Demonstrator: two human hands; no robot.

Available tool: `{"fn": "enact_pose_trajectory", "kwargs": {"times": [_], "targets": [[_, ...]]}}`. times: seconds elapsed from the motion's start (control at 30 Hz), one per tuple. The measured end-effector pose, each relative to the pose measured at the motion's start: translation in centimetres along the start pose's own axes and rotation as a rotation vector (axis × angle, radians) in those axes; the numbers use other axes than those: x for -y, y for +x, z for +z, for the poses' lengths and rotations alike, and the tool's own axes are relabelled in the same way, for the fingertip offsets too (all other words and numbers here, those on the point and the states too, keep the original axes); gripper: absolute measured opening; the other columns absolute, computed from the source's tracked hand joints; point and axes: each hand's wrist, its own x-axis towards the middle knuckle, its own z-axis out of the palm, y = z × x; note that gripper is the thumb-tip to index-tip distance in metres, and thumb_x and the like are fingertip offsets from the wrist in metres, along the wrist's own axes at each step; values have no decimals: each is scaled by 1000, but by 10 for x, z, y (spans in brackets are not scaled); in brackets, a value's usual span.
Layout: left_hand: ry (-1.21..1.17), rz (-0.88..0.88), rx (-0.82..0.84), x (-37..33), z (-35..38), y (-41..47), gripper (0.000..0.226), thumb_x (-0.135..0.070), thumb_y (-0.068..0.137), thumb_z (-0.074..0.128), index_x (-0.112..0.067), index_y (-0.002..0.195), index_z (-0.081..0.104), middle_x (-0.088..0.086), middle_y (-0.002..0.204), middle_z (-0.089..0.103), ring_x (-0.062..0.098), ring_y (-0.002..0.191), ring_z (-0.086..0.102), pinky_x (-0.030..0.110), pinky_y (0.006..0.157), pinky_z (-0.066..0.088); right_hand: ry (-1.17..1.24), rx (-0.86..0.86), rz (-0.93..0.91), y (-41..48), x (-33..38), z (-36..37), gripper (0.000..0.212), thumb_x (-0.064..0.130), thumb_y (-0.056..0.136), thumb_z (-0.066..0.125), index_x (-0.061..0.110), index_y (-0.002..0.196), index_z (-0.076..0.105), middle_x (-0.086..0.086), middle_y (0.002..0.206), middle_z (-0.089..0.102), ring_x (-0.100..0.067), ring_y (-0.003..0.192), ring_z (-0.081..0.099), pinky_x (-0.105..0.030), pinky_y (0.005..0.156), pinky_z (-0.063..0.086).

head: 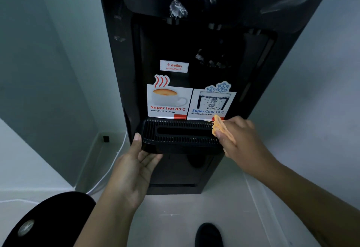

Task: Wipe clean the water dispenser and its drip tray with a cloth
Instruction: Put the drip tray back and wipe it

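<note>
Black water dispenser [204,32] filling centre and top of frame, glossy, ice-cube graphics on upper panel. Recessed bay mid-frame with small white warning label [174,66]; below it two stickers side by side: hot sticker [169,100] with coffee cup, "Super hot 85°C", and cool sticker [211,103] with water glass and snowflakes, "Super Cool 10°C".

Drip tray [179,136] just below stickers, centre frame, black, slatted grille on top with long slot through middle. Sticking out from dispenser front; whether seated or partly pulled out, cannot tell.

Left hand [134,165] lower centre-left, grasping tray's left end: thumb pressed on left front corner, fingers curled beneath tray underside, palm turned up.

Right hand [236,139] right of centre, clenched on orange cloth [220,128], bunched between thumb and fingers. Cloth touching tray's right end at grille, upper edge overlapping bottom corner of cool sticker.

White cable [109,168] running along floor at left of dispenser, near small black block [106,139] at wall base. Pale walls either side. Light floor [175,217] at bottom. Dark shoe tip [208,235] bottom centre. Black garment with round emblem [39,223] bottom left corner.
</note>
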Motion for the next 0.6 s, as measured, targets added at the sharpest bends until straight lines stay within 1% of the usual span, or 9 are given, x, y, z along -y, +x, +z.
{"fn": "enact_pose_trajectory", "kwargs": {"times": [0.07, 0.13, 0.17, 0.23, 0.27, 0.33, 0.43, 0.5, 0.6], "targets": [[-1, -7, 4, 0, 0, -1, 50, -39, 98, 53, -5, 135, 55, 16, 124, 66, 26, 113, 64, 37, 97, 51, 56, -29, 20, -1, -4, -4, 35, 37, 96, 47, 10, 109, 65, 2, 101, 54, -20, 93, 49, -29, 72, 35], [3, -2, 9, 0, -1, -1, 49, -39, 98, 53, -6, 135, 56, 16, 124, 66, 26, 114, 64, 36, 96, 51, 89, -68, 27, -3, -9, -7, 25, 25, 99, 52, 15, 119, 62, 6, 102, 56, -18, 92, 56, -28, 69, 36], [3, 4, 8, 0, -2, -1, 49, -40, 98, 53, -7, 134, 56, 15, 122, 68, 26, 113, 65, 36, 96, 52, 114, -82, 23, -3, -9, -6, 27, 23, 99, 53, 20, 125, 58, 7, 103, 58, -15, 91, 57, -27, 69, 38], [5, 13, 5, 2, -2, 0, 48, -40, 98, 53, -7, 132, 58, 13, 119, 70, 25, 112, 66, 35, 95, 52, 137, -108, 29, -1, -4, -1, 28, 27, 99, 52, 26, 127, 55, 4, 101, 62, -15, 87, 58, -28, 67, 40], [9, 19, 3, 3, -2, 1, 48, -41, 97, 53, -7, 131, 59, 13, 119, 70, 25, 112, 66, 35, 94, 52, 111, -127, 21, 2, 0, 3, 27, 28, 99, 52, 25, 125, 57, 1, 99, 63, -17, 88, 57, -30, 68, 43], [25, 31, -3, 3, -1, 2, 46, -41, 98, 52, -8, 128, 60, 12, 115, 72, 24, 110, 67, 34, 92, 53, 36, -148, -41, 5, 5, 9, 28, 26, 99, 50, 21, 124, 62, 2, 104, 68, -17, 94, 56, -35, 75, 48], [45, 45, 17, 4, 0, 1, 45, -41, 99, 50, -8, 128, 61, 11, 113, 73, 24, 109, 68, 34, 92, 52, 8, -95, -123, 8, 2, 3, 32, 28, 95, 49, 21, 122, 65, 6, 109, 69, -19, 95, 55, -37, 80, 49], [60, 48, 18, 3, 0, 2, 45, -41, 100, 49, -8, 129, 60, 12, 115, 73, 25, 111, 67, 35, 96, 51, 33, -38, -120, 11, 1, -5, 29, 26, 95, 54, 19, 119, 68, 5, 106, 69, -20, 91, 54, -36, 77, 48], [103, 51, 12, 1, 2, -3, 46, -41, 101, 48, -8, 130, 59, 13, 116, 72, 26, 112, 66, 36, 95, 51, 23, 57, -106, 14, 6, -19, 22, 23, 95, 58, 17, 114, 69, 3, 103, 69, -21, 88, 53, -40, 75, 47]]}}
